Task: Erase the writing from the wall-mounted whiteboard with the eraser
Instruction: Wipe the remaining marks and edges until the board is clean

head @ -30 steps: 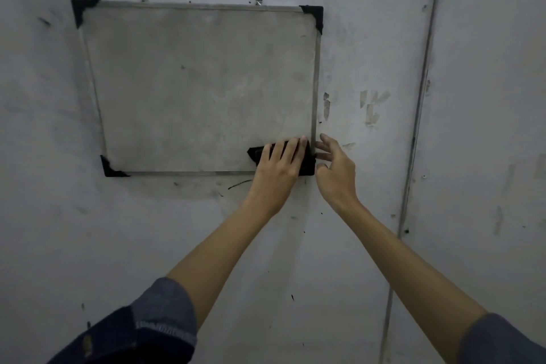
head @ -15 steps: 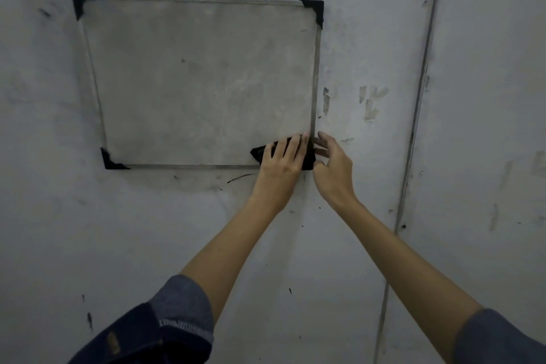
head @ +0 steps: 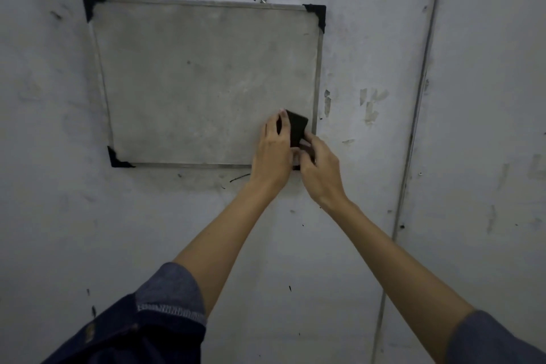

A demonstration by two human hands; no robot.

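A grey, smudged whiteboard with a metal frame and black corner caps hangs on the wall; I see no clear writing on it. A black eraser stands tilted upright against the board's lower right corner. My left hand grips its left side, fingers curled over the top edge. My right hand pinches its lower right end. The board's lower right corner cap is hidden behind my hands.
The wall around the board is pale, scuffed and marked with dark flecks and peeled patches. A vertical seam or thin pipe runs down the wall to the right of the board.
The eraser lay flat along the bottom frame under my left hand; now it is lifted and turned upright on the board. My right hand has closed onto its lower end.
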